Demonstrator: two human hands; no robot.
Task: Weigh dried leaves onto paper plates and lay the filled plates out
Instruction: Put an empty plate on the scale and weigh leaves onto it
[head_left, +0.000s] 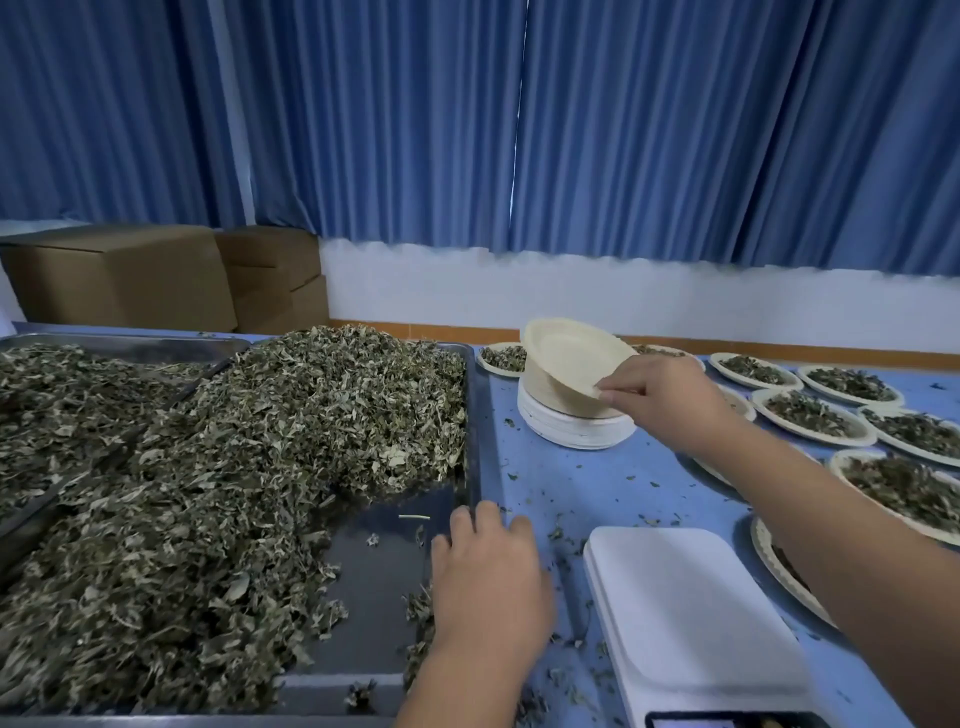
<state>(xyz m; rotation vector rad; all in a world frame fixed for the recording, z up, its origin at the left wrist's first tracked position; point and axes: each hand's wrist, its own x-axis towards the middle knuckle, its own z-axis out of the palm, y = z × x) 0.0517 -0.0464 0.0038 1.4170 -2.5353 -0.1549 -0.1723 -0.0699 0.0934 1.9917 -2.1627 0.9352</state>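
Pinching the top plate (571, 358) by its near rim, the right hand (670, 400) keeps a closed grip and tips it off the stack (571, 434), probably light and floppy; the left hand (488, 587) rests slack-fingered on the tray (481, 415).

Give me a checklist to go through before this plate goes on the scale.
1. Grip: right hand pinches plate rim. Ok.
2. Count: only one plate lifted off the stack? Cannot tell.
3. Top of scale bare. Ok.
4. Zero on display: cannot tell, it is cut off.
5. Spare hand: left hand rests at tray edge, holds nothing. Ok.
6. Supply: leaves heaped in tray. Ok.
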